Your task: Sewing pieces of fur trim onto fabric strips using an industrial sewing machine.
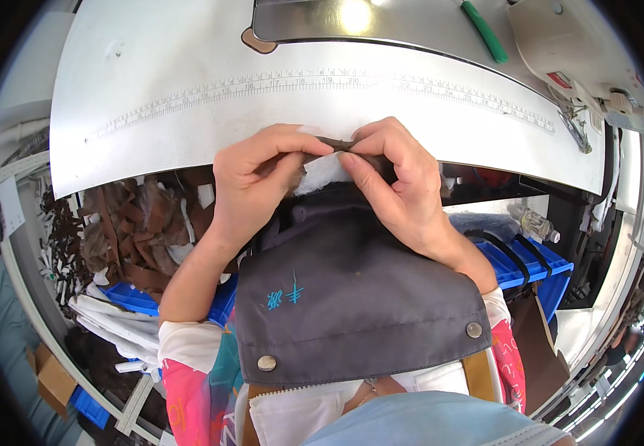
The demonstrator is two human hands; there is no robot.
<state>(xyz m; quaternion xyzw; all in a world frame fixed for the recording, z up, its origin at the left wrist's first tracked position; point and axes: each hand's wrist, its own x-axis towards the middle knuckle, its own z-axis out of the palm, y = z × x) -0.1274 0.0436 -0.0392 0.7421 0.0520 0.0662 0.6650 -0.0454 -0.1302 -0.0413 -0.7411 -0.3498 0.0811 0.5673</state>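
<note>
Both hands are raised close together at the front edge of the white table, pinching a small piece of dark brown fabric [339, 143]. A fluffy white layer [323, 172] shows below the fabric, between the hands. My left hand [256, 167] grips the left part with thumb and forefinger. Close beside it, my right hand [403, 175] pinches the right part, its thumb pressed along the near side. The fingers cover much of the piece, so its full shape is hidden.
The white table [166, 119] carries a printed ruler scale. A sewing machine [589, 52] stands at the far right, with a green-handled tool [484, 31] nearby. Brown fabric scraps [143, 238] lie below left. A blue crate [511, 260] and plastic bottle [536, 223] are below right.
</note>
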